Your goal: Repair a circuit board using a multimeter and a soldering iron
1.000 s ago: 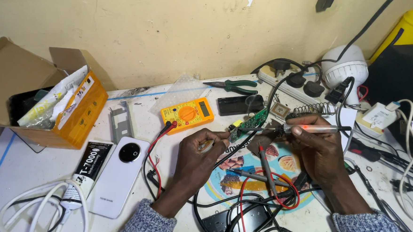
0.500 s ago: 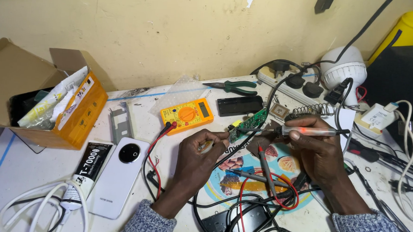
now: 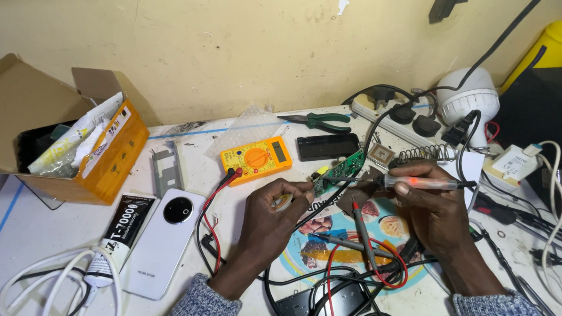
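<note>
circuit board [image 3: 339, 172] green | soldering iron [image 3: 421, 182] handle pale, red glow | multimeter [image 3: 256, 158] yellow, orange dial | probes [image 3: 361, 223] red, black | pliers [image 3: 318, 121] green grips | phone [image 3: 163, 241] white | box [image 3: 71, 134] orange-brown | table [image 3: 8, 227] white, blue line

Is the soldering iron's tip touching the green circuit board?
Cannot tell. In the head view the soldering iron points its tip at the green circuit board, but the meeting point is too small to resolve.

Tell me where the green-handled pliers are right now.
In the head view, the green-handled pliers lie at the back of the white table, near the wall, just above the black rectangular block and behind the yellow multimeter.
</note>
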